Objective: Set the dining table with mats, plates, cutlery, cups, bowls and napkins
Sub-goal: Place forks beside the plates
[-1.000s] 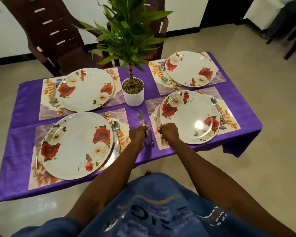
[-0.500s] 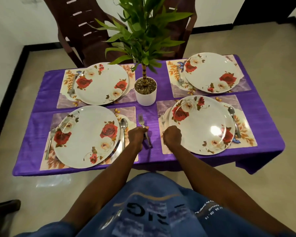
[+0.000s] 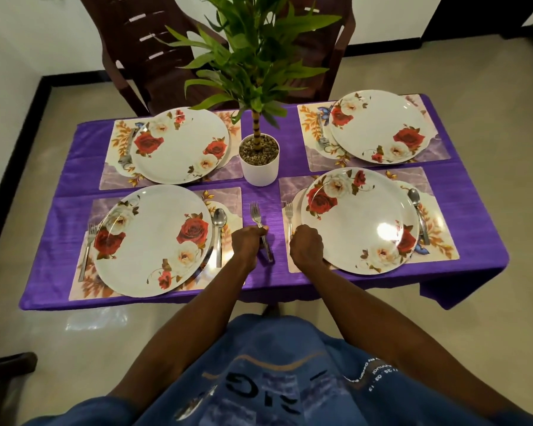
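Note:
Several rose-patterned plates sit on floral mats on a purple tablecloth (image 3: 474, 210). My left hand (image 3: 246, 245) grips a fork (image 3: 257, 216) lying on the bare cloth between the two near mats. My right hand (image 3: 306, 247) holds the handle of a second fork (image 3: 289, 212) at the left edge of the near right mat (image 3: 440, 241), beside the near right plate (image 3: 360, 219). A spoon (image 3: 417, 210) lies right of that plate. The near left plate (image 3: 153, 239) has a fork (image 3: 86, 250) on its left and a spoon (image 3: 219, 232) on its right.
A potted plant in a white pot (image 3: 259, 162) stands at the table's centre. The far left plate (image 3: 179, 146) and far right plate (image 3: 379, 126) each have cutlery at their left edge. Two dark chairs (image 3: 142, 50) stand behind the table.
The camera view has shifted left and nearer the table. Both hands stay on their forks at almost the same spots on the table.

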Motion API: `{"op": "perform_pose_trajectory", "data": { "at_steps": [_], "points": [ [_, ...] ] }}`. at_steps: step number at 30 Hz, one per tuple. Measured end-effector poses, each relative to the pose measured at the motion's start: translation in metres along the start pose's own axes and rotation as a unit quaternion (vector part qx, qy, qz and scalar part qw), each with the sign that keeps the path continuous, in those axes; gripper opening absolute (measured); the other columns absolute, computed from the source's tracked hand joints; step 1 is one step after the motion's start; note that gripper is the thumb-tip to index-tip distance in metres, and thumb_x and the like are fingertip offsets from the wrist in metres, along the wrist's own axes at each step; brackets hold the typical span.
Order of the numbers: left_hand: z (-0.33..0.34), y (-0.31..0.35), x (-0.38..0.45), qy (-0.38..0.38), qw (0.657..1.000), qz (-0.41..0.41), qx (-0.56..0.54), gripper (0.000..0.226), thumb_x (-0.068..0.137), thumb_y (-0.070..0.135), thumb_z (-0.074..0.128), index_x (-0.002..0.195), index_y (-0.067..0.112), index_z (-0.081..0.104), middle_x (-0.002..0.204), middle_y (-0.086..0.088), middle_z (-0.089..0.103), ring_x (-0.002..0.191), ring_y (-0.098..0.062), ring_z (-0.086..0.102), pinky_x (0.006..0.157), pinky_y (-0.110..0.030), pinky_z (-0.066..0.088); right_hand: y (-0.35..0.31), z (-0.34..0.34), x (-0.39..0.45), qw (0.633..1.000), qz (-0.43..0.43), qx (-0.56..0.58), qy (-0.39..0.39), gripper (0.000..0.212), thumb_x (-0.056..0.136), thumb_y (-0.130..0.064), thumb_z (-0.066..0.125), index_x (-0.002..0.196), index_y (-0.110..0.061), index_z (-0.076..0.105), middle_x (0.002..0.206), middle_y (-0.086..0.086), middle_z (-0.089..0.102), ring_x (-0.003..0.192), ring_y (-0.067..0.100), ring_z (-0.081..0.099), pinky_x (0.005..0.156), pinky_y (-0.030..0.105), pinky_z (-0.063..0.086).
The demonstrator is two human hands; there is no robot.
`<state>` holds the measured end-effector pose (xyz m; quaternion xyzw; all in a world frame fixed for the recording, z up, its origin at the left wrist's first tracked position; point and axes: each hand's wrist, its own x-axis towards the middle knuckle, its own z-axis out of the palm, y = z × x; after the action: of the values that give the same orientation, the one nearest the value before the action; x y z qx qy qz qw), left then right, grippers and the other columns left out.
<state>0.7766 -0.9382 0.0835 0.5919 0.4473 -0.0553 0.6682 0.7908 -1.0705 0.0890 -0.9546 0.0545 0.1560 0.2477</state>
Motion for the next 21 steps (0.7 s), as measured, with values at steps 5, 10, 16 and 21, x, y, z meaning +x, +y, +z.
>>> {"op": "perform_pose_trajectory", "data": {
  "at_steps": [5,10,16,21],
  "points": [
    [0.004,0.001,0.003,-0.006,1.0,0.002,0.007,0.016,0.082,0.013,0.076,0.09,0.001,0.07,0.078,-0.007,0.068,0.068,-0.019,0.061,0.067,-0.031,0.053,0.002,0.0,-0.001,1.0,-0.024,-0.003,0.0,0.024,0.096,-0.022,0.061,0.111,-0.004,0.065,0.106,0.011,0.069,0.094,0.025,0.068,0.081,0.029,0.052],
    [0.005,0.002,0.01,-0.001,1.0,-0.003,0.004,0.016,0.079,0.014,0.078,0.089,0.004,0.071,0.079,-0.007,0.069,0.068,-0.019,0.061,0.066,-0.031,0.053,0.002,0.002,0.003,1.0,-0.02,0.001,0.0,0.023,0.097,-0.024,0.059,0.106,-0.005,0.066,0.104,0.012,0.07,0.092,0.027,0.068,0.074,0.029,0.049],
    [0.011,0.003,0.018,-0.006,1.0,-0.004,-0.002,0.011,0.079,0.012,0.078,0.084,0.006,0.069,0.079,-0.007,0.068,0.07,-0.02,0.061,0.074,-0.036,0.054,0.005,0.003,0.006,1.0,-0.024,-0.009,-0.002,0.024,0.096,-0.024,0.06,0.11,-0.005,0.065,0.107,0.011,0.07,0.095,0.027,0.068,0.08,0.03,0.051],
    [0.018,0.003,0.02,-0.017,1.0,0.01,0.0,0.009,0.08,0.01,0.077,0.079,0.007,0.068,0.076,-0.007,0.067,0.07,-0.02,0.061,0.07,-0.034,0.055,0.008,0.003,0.006,0.999,-0.043,-0.021,-0.007,0.023,0.095,-0.023,0.061,0.111,-0.006,0.064,0.106,0.01,0.069,0.094,0.026,0.068,0.08,0.03,0.053]
  ]
}}
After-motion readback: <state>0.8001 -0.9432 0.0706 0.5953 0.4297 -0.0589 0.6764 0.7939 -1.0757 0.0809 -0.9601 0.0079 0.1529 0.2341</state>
